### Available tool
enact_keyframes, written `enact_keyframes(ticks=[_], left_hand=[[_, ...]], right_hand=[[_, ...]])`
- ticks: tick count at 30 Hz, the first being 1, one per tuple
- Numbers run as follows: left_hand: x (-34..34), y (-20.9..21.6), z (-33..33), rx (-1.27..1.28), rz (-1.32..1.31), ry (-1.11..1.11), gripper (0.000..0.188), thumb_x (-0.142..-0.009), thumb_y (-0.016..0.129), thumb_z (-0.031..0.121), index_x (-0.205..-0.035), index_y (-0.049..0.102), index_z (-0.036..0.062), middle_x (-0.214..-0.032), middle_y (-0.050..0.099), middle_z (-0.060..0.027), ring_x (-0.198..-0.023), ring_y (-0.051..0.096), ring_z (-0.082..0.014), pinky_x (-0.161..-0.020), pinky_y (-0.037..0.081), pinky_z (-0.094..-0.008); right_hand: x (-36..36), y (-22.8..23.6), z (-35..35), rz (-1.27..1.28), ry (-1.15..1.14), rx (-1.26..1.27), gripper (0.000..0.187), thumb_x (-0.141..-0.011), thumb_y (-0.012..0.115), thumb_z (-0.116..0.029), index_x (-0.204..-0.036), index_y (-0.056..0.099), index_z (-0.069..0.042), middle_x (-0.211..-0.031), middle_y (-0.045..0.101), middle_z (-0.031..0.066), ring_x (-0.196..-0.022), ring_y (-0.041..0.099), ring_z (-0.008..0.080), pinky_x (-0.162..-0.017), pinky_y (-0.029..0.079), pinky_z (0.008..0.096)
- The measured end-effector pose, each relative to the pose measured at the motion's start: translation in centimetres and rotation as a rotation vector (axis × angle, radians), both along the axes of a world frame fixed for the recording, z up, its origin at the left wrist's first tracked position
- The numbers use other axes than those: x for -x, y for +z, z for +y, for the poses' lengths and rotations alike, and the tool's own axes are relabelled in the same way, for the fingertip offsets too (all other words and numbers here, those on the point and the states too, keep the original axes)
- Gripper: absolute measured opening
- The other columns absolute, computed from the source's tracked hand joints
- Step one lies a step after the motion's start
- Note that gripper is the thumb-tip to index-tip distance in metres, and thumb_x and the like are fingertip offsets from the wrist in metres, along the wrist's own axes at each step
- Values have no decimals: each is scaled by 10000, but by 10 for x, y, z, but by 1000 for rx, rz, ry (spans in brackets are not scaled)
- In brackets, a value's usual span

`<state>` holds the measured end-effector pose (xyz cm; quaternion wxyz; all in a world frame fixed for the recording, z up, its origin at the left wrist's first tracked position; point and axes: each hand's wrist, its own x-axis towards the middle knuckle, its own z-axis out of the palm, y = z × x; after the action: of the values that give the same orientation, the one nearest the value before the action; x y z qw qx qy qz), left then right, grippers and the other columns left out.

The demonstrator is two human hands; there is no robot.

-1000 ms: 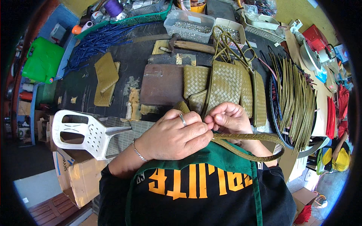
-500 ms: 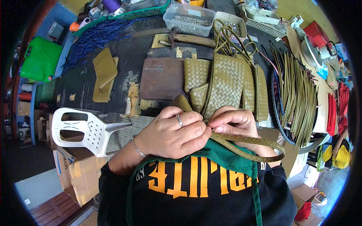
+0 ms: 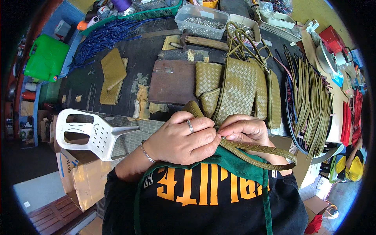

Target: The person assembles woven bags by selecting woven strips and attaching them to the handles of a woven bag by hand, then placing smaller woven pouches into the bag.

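Note:
In front of my chest, my left hand (image 3: 191, 138) is closed around an olive braided strap (image 3: 270, 149). The strap loops out to the right and bends back towards the fingers. My right hand (image 3: 246, 130) pinches with thumb and forefinger right against the left fingertips. A tiny shiny metal piece (image 3: 223, 138) shows where the fingertips meet; what the right fingers hold is mostly hidden. An olive tip of leather (image 3: 192, 107) sticks up behind my left hand. Just beyond the hands lies an olive woven bag (image 3: 239, 84), its thin straps heaped at its far end.
A hammer (image 3: 207, 42), a brown leather piece (image 3: 172, 82) and folded olive pieces (image 3: 113, 76) lie on the dark table. Clear tubs of metal bits (image 3: 201, 21) stand at the back. Olive strips (image 3: 309, 94) hang at the right; a white plastic chair (image 3: 88, 133) stands left.
The view has shifted slightly, so the table things sit a little further right. Both hands keep their grip at the strap; the right fingertips have moved slightly, and the metal piece shows more.

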<state>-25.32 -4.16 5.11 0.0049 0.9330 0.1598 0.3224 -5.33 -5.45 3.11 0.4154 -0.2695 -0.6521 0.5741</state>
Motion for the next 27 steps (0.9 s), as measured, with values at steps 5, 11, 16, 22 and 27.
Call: enact_keyframes(ticks=[5,11,16,22,27], left_hand=[[-1,-1,1,57,-14,-23,71,-686,568,148,-744,562,108,-749,538,33,-804,525,-124,-673,343,-260],[-1,-4,3,15,-18,-24,65,-688,566,144,-743,563,110,-751,542,27,-807,527,-129,-693,347,-261],[0,-6,3,31,-7,-18,72,-690,560,150,-749,563,109,-755,539,27,-808,525,-129,-719,344,-272],[1,-6,4,104,-14,-9,120,-704,550,148,-807,576,92,-774,530,19,-801,521,-130,-741,341,-288],[2,-9,4,121,-56,24,154,-714,551,158,-840,576,73,-783,524,3,-793,519,-137,-744,342,-298]], right_hand=[[2,-1,-1,9,-61,-118,113,-731,583,-14,-841,608,1,-798,579,91,-726,566,154,-620,466,244],[0,-3,3,-73,-103,-371,124,-694,614,-2,-817,605,3,-786,580,102,-705,575,188,-604,470,262],[0,-4,9,-99,-80,-496,179,-654,636,2,-829,597,15,-804,581,117,-713,575,214,-594,469,282],[-4,4,2,-153,-73,-425,269,-633,656,19,-896,600,7,-866,578,122,-743,575,216,-627,473,283],[7,-3,-9,31,-129,-17,276,-649,669,1,-916,599,1,-865,574,111,-777,564,193,-659,472,261]])
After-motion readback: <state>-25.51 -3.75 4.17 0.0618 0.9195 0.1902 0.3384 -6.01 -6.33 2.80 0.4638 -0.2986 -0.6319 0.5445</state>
